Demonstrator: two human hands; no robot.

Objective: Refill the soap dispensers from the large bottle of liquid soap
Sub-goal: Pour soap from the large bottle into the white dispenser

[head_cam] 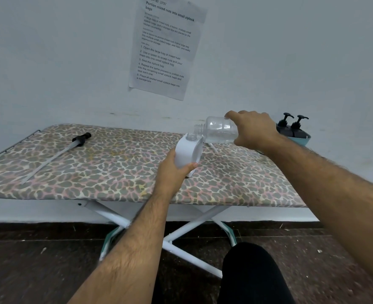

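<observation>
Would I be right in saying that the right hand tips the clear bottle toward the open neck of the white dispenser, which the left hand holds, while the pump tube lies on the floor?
Not quite. The head view shows the pump tube lying on the ironing board, to the left, not on the floor. The rest holds: the right hand tips the clear bottle toward the open neck of the white dispenser, which the left hand holds.

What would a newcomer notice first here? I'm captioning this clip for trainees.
At centre, the right hand tips a clear plastic bottle on its side over the open neck of a white dispenser gripped by the left hand. A black pump with long tube lies left on the leopard-print ironing board.
</observation>
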